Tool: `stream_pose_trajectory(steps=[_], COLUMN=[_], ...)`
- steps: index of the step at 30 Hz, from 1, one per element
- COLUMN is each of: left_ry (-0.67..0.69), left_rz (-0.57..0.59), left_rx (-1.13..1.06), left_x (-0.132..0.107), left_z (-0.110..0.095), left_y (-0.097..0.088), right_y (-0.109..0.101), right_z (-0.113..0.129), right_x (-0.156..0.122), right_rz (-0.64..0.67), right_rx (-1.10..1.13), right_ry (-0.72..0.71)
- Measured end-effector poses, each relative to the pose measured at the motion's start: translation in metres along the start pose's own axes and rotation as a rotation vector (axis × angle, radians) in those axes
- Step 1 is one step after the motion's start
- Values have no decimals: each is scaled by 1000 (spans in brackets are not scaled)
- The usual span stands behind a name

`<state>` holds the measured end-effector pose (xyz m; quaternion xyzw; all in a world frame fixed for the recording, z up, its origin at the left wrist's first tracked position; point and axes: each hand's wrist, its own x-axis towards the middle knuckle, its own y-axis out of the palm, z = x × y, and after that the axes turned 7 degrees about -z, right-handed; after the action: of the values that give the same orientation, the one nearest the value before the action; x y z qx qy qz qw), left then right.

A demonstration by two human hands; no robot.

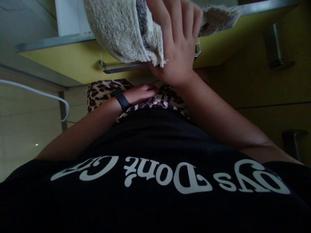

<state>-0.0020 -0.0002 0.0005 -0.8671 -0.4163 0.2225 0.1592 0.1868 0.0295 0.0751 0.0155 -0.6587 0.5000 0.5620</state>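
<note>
Grip: right hand (pixel 178 42) clamped on beige towel (pixel 116 29), fingers pressed together.
Towel: bunched to the left of that hand, touching it.
Just below: drawer handle (pixel 116 68), yellow drawer front (pixel 73 64).
Further below: left hand (pixel 141 93) flat on leopard-print fabric (pixel 99 94).

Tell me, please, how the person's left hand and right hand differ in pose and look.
The right hand is raised and grips a beige towel by the yellow drawer; the left hand lies low, flat against leopard-print fabric. The left wrist wears a black band; the right wrist is bare. Both hands are ungloved.
</note>
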Motion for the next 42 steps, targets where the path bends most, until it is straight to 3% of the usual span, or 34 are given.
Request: stream_pose_trajectory(steps=[7,14,17,42], left_ry=[-23,-7,-5,-21], left_rz=[7,13,15,5], left_rx=[24,35,11,7], left_x=[-1,0,0,0], left_z=[-6,-2,-2,-2], left_y=[0,0,0,0], right_y=[-10,8,13,5], right_z=[4,-12,-15,-6], right_x=[-1,-2,-1,-4], right_rz=[91,46,49,2], right_rx=[-19,29,58,40], right_ry=[85,76,-6,10])
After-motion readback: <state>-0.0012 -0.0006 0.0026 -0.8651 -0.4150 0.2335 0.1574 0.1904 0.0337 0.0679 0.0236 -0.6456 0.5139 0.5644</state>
